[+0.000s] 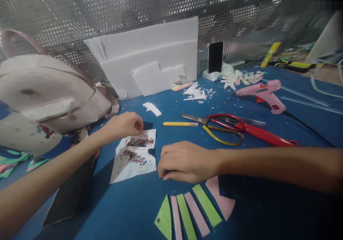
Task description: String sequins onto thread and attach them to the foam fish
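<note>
White paper (pixel 118 172), left of frame centre, is strewn with bits (pixel 136 158); it should be kept flat. The left hand (pixel 124 125) is held at its upper edge, the right hand (pixel 189 161) alongside; whether either curled grip is pinching cannot be told.

Paper sheet (pixel 119 172): white
Glitter bits (pixel 135 157): multicoloured, with red, blue and silvery specks
Cut strips (pixel 197 215): alternating pink and light green
Pointed piece (pixel 164 218): light green with one dark dot
Notched piece (pixel 223 204): pink
Pen (pixel 180 124): yellow
Scissors (pixel 204 120): grey blades, one red loop, one yellowish
Glue gun (pixel 273 95): pink, orange-red trigger
Backpack (pixel 45 77): pale pinkish beige
Worktop (pixel 112 207): blue, white-flecked
Perforated panel (pixel 160 0): grey, dotted with rows of round holes
</note>
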The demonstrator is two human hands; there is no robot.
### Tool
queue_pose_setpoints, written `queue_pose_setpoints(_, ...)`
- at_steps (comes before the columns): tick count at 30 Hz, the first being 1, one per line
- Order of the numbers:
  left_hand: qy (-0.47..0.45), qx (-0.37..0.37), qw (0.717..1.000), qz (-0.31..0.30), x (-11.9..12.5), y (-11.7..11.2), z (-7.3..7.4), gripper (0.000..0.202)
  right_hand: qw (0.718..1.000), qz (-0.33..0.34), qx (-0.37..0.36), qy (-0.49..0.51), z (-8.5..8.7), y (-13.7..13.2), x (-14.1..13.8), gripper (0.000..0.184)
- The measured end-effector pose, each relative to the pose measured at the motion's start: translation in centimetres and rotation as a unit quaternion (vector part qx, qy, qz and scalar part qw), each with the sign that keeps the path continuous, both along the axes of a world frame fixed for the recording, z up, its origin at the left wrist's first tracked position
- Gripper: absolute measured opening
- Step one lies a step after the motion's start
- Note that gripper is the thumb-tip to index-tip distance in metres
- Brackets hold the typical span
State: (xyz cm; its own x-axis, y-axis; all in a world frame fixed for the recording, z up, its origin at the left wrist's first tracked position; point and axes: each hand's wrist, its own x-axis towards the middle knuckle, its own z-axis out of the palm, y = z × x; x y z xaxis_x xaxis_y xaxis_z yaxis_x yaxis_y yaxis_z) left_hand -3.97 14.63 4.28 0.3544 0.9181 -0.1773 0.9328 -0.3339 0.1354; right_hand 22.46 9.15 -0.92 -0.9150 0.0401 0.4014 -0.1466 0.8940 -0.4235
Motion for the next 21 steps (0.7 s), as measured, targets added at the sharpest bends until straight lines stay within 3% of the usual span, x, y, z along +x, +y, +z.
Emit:
queue_pose_setpoints(8,-0.014,0.035,0.999,0.033,-2.9,-0.2,0.1,0.011,1.0,-0.003,-0.003,0.002,0.1,0.0,0.0,0.014)
queue_pose_setpoints(13,-0.054,0.069,0.995,0.052,-3.0,-0.3,0.0,0.007,1.0,-0.015,-0.015,0.012,0.1,-0.1,0.0,0.013)
queue_pose_setpoints(17,-0.102,0.093,0.988,0.066,-2.5,-0.7,0.4,0.004,0.991,-0.094,-0.095,0.02,0.3,-0.1,0.1,0.005)
queue_pose_setpoints(21,-0.167,0.128,0.974,0.088,-1.2,-2.4,1.0,0.01,0.96,-0.174,-0.214,0.04,0.6,0.1,0.0,0.005)
